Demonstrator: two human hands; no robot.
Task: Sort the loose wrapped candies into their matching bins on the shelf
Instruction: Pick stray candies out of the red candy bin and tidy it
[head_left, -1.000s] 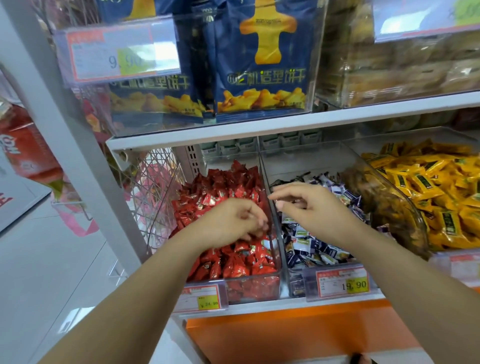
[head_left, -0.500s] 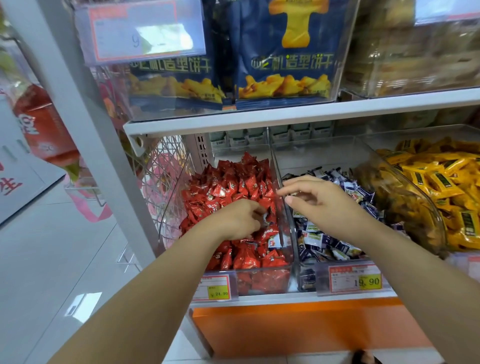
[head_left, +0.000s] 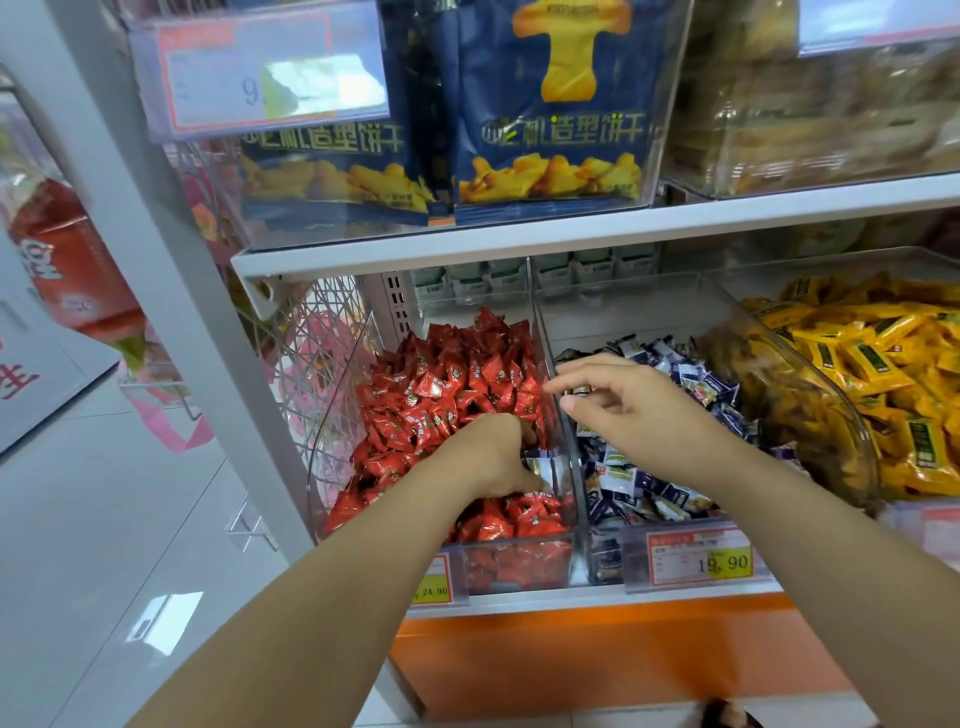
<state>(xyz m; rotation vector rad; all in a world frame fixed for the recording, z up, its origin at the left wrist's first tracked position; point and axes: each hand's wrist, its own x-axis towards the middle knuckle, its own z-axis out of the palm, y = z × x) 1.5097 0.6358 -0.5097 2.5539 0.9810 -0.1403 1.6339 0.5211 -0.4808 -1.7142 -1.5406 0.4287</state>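
Premises are presenting as a retail shop. Below the white shelf board (head_left: 597, 231), clear bins (head_left: 519, 569) are holding loose red, blue-white and yellow wrapped candies (head_left: 452, 384) in bulk, their fronts carrying printed price labels (head_left: 698, 558). Above the board, blue snack bags (head_left: 550, 171) are standing behind another price label (head_left: 260, 73).

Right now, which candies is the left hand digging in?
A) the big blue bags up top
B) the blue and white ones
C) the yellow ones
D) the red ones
D: the left hand is down among the red candies, its fingers curled round a white-wrapped candy lying in that pile.
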